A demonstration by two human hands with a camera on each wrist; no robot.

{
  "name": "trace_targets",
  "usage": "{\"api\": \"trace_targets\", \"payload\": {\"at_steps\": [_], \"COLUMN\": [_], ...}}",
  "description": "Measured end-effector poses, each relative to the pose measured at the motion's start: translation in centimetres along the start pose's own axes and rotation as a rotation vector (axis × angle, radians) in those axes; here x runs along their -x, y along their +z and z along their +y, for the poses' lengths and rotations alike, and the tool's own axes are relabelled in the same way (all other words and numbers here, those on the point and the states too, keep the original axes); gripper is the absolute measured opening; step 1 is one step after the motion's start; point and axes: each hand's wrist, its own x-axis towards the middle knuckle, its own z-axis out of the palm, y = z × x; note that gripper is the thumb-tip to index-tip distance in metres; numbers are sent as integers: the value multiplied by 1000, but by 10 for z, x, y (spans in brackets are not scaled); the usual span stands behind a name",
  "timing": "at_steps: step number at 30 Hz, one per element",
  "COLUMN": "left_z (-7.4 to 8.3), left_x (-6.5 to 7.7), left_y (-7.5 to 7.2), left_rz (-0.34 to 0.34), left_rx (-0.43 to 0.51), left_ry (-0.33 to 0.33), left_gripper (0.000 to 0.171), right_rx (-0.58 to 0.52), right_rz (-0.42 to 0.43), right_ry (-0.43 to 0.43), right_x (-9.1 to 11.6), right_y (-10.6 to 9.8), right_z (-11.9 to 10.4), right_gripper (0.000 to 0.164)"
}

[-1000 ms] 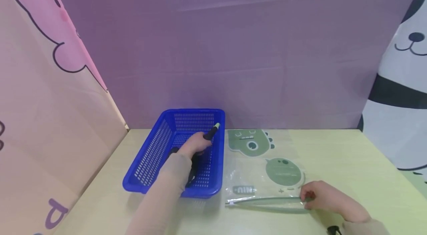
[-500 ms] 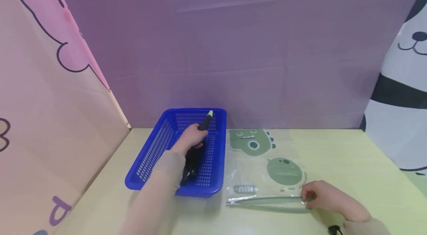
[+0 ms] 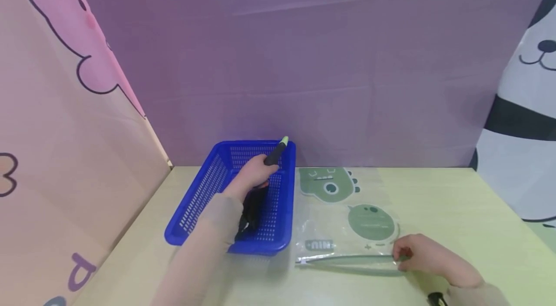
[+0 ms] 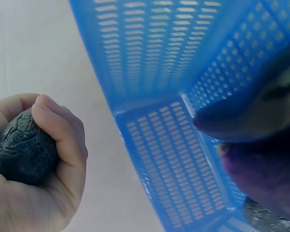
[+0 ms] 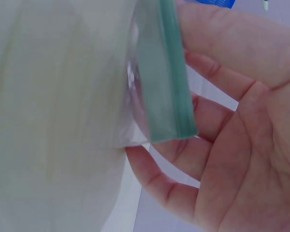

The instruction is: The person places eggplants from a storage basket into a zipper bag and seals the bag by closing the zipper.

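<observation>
My left hand [image 3: 254,173] grips a long dark object [image 3: 274,155] with a pale green tip, above the blue basket [image 3: 290,214]. The left wrist view shows that object's rounded, wrinkled end [image 4: 25,150] inside my curled fingers, beside the basket wall; its kind is unclear. More dark objects [image 3: 253,212] lie in the basket, partly behind my forearm; one looks purple [image 4: 261,174] up close. At the right, my right hand [image 3: 420,258] pinches the corner of a clear zip bag [image 3: 321,224] at its green zip strip [image 5: 176,77]. The bag's mouth gapes slightly.
Green dinosaur pictures are printed on the bag, which lies flat beside the basket on a pale wooden table [image 3: 451,209]. A purple backdrop [image 3: 330,69] rises behind, with printed panels at the left and right.
My left hand has risen a little in the basket with the long dark object, whose pale tip now reaches the far rim. The right hand has kept its grip on the bag.
</observation>
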Motion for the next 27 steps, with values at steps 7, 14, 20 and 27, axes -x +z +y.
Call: {"api": "trace_targets", "payload": {"at_steps": [7, 14, 20, 27], "left_z": [11, 23, 33, 43], "left_x": [8, 19, 27, 36], "left_y": [2, 6, 8, 14], "left_rz": [-30, -78, -103, -141], "left_rx": [-73, -63, -59, -71], "left_ry": [44, 112, 170, 210], "left_gripper": [39, 30, 26, 25], "right_rx": [6, -4, -5, 11], "right_rz": [11, 7, 9, 17], "right_ry": [-11, 6, -8, -1], "right_x": [1, 0, 0, 0], "right_y": [0, 1, 2, 0], "right_z": [-1, -3, -3, -3], "right_gripper": [17, 17, 16, 17]}}
